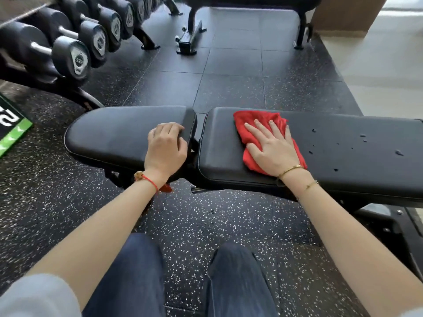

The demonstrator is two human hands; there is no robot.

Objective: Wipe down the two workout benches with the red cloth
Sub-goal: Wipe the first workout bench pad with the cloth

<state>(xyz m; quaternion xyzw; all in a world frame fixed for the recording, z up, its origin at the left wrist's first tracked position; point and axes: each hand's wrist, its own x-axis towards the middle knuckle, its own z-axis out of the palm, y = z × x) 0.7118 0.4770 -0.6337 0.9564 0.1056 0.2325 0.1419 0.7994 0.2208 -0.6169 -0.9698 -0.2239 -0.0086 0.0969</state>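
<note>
Head view first: at your far left a green and black mat (10, 126) lies on the speckled floor (201, 225), and above it a rack of dumbbells (75, 51) runs back into the room. Across the middle stretches the near bench, its shorter seat pad (114, 133) on the left and its long back pad (343, 156) on the right, with a narrow gap between them.

Your left hand (166, 148) rests on the right end of the seat pad, fingers curled over the pad's edge beside the gap, a red string bracelet (148, 180) at the wrist.

Past the gap, your right hand (271, 148) lies flat with fingers straight and spread, pressing the red cloth (254, 124) onto the left end of the back pad. The cloth sticks out beyond your fingertips and on both sides of the palm. A gold bangle (290, 170) circles that wrist.

Further right on the same pad, several water droplets (399, 153) sit on the black surface, well apart from the cloth.

At the top, the second bench (251, 1) stands across the floor on black legs, well apart from the near one.
</note>
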